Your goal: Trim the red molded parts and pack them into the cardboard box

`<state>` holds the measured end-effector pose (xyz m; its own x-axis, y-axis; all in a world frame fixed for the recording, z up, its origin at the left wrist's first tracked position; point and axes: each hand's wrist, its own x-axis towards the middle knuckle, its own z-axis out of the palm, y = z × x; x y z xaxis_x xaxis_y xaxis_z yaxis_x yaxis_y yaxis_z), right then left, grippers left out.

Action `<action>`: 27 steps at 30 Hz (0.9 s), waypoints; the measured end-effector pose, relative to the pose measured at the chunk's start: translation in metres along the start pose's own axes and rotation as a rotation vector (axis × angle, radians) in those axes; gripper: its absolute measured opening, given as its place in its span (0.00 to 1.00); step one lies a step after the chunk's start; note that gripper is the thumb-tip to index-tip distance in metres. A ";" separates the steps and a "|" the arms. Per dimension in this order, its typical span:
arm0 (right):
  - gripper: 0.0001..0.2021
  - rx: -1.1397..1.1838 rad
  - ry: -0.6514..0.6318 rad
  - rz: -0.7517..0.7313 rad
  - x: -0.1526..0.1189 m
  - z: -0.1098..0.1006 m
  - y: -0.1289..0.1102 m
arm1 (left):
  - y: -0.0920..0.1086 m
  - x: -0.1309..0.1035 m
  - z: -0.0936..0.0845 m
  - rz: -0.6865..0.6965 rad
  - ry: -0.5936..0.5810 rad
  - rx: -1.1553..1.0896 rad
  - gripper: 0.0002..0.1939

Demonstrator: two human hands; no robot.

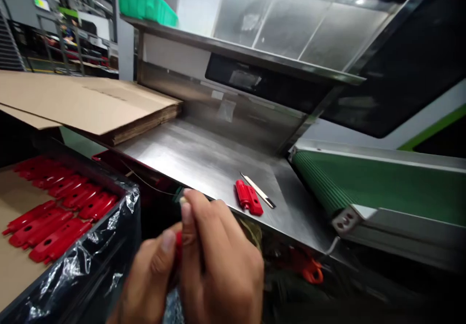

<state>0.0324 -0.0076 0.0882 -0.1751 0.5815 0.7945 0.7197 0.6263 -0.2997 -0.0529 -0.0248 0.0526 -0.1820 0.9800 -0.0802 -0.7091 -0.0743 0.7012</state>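
My left hand is closed around a red part, which is mostly hidden between the hands. Pressed against it, my right hand pinches a small pale tip that shows between thumb and forefinger; the rest of that item is hidden. Beyond the hands, a red plastic piece lies on the metal table. Beside it rests a thin white tool with a dark end.
At the left, a box lined with dark plastic holds several red parts on cardboard. Stacked cardboard lies on the table's left. A green conveyor stands at right. A green basket sits on the shelf above.
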 end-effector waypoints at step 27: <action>0.17 0.134 0.043 -0.019 0.025 0.004 -0.006 | 0.021 -0.012 0.003 0.099 0.000 0.583 0.24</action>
<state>0.0212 0.0054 0.1080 -0.1574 0.5479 0.8216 0.6200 0.7024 -0.3496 -0.0639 -0.0375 0.0706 -0.2286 0.9735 0.0053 -0.1978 -0.0517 0.9789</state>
